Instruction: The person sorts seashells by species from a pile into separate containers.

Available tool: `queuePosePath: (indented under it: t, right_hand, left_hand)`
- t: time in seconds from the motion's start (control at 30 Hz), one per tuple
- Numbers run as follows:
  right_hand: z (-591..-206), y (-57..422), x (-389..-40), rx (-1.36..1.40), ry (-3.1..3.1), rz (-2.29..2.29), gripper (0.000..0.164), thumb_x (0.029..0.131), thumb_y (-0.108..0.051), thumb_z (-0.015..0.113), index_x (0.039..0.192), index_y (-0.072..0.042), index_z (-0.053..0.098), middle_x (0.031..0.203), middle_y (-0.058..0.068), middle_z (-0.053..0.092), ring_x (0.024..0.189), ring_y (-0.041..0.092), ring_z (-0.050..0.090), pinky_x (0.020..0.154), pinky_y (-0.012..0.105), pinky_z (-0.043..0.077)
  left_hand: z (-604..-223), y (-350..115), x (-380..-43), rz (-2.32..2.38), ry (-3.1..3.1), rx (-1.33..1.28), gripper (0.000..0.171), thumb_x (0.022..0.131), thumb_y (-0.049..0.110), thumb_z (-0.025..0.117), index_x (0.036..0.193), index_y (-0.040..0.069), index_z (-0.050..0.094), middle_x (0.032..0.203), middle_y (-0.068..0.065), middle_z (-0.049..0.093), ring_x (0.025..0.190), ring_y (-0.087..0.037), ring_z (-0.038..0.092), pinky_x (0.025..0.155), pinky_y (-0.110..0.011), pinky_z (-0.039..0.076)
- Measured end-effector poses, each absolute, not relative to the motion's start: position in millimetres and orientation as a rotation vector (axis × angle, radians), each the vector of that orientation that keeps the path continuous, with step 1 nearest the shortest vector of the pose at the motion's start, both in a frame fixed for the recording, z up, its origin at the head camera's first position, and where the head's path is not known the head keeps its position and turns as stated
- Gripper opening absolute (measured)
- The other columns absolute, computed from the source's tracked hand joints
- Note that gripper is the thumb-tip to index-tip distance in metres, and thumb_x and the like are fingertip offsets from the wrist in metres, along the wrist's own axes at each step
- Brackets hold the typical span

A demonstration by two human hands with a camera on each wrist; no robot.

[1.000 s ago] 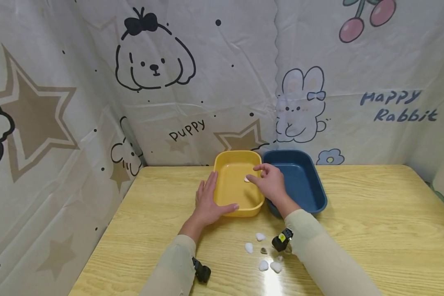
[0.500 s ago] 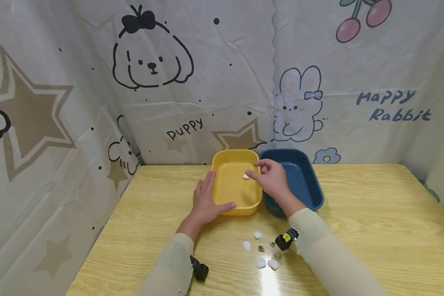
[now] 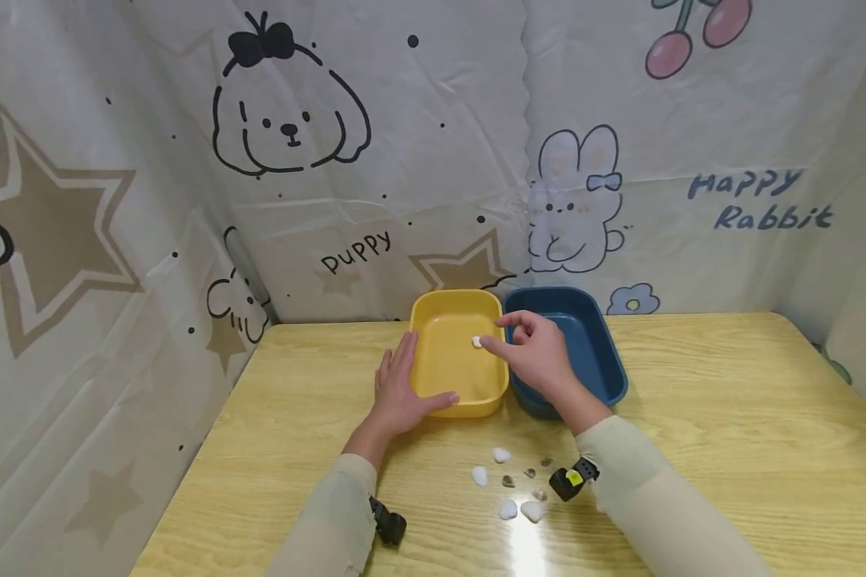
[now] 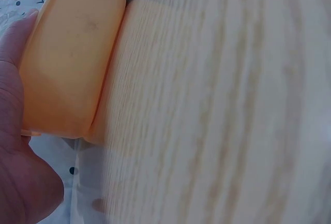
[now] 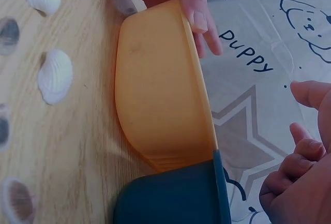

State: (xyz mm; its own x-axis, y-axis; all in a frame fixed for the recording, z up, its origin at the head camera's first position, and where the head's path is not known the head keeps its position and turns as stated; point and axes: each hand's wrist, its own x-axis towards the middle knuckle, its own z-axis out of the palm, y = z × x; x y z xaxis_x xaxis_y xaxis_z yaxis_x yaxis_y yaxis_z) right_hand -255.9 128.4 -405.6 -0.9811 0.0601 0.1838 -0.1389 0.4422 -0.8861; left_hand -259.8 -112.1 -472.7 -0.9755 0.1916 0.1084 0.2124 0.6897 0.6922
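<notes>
A yellow box [image 3: 458,407] stands near the table's back edge, a small white piece [image 3: 477,342], likely a seashell, inside it. Straight fingers of my left hand [image 3: 400,394] lie along its left wall, the thumb across the front rim. My right hand [image 3: 540,353] hovers over the box's right side. Its thumb tip is beside the white piece, apart from the forefinger, with nothing visible between them in the right wrist view. Several white seashells [image 3: 479,476] and small brown shells [image 3: 508,481] lie on the table in front.
A dark blue box [image 3: 616,365] stands against the yellow one's right side. Behind the wooden table [image 3: 729,417] hangs a printed white curtain [image 3: 404,120]. Black wrist cameras [image 3: 567,483] sit on both forearms, the right one close to the shells.
My right hand has shifted slightly right, away from the white piece, which stays inside the yellow box. My left hand keeps its place on the box. The head view has turned a little.
</notes>
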Motion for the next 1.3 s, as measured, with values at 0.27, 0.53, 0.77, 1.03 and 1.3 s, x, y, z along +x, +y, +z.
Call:
queuePosePath:
  t: [0.27, 0.53, 0.77, 1.03, 1.3]
  right_hand:
    - [-402.1, 129.1, -240.8, 0.079, -2.507, 1.533, 0.036, 0.083, -0.033, 0.083, 0.107, -0.011, 0.068, 0.062, 0.0, 0.033, 0.054, 0.019, 0.032, 0.05, 0.029, 0.029]
    - [-401.3, 131.1, -225.5, 0.14, -2.485, 1.51, 0.035, 0.081, -0.033, 0.085, 0.104, -0.011, 0.07, 0.061, 0.0, 0.031, 0.054, 0.02, 0.031, 0.052, 0.031, 0.028]
    - [-398.0, 133.3, -214.2, 0.151, -2.495, 1.469, 0.034, 0.081, -0.032, 0.085, 0.103, -0.012, 0.07, 0.06, -0.001, 0.032, 0.054, 0.02, 0.033, 0.055, 0.033, 0.031]
    - [-403.4, 138.0, -202.0, 0.167, -2.532, 1.448, 0.031, 0.081, -0.03, 0.086, 0.101, -0.012, 0.07, 0.059, -0.002, 0.031, 0.053, 0.019, 0.034, 0.054, 0.031, 0.031]
    - [-413.7, 137.9, -191.9, 0.183, -2.566, 1.427, 0.03, 0.079, -0.027, 0.087, 0.101, -0.013, 0.071, 0.06, -0.002, 0.032, 0.055, 0.019, 0.036, 0.053, 0.03, 0.029]
  left_hand:
    - [-475.2, -111.7, -260.7, -1.195, -2.85, -0.323, 0.122, 0.074, 0.054, 0.084, 0.162, 0.028, 0.004, 0.166, 0.009, 0.002, 0.149, -0.036, -0.003, 0.116, -0.056, -0.002]
    - [-476.8, -111.9, -259.7, -1.19, -2.864, -0.322, 0.124, 0.072, 0.06, 0.083, 0.162, 0.029, 0.002, 0.166, 0.01, 0.001, 0.149, -0.035, -0.003, 0.116, -0.055, -0.002]
    - [-475.2, -111.6, -260.3, -1.224, -2.84, -0.326, 0.124, 0.072, 0.059, 0.083, 0.162, 0.028, 0.004, 0.166, 0.009, 0.002, 0.15, -0.035, -0.003, 0.116, -0.056, -0.002]
    - [-475.5, -111.1, -257.6, -1.244, -2.842, -0.312, 0.124, 0.071, 0.056, 0.085, 0.162, 0.028, 0.005, 0.166, 0.01, 0.002, 0.15, -0.035, -0.003, 0.116, -0.055, -0.002]
    - [-473.5, -110.6, -260.0, -1.211, -2.85, -0.314, 0.124, 0.072, 0.056, 0.084, 0.162, 0.027, 0.005, 0.167, 0.008, 0.004, 0.15, -0.035, -0.002, 0.116, -0.054, -0.001]
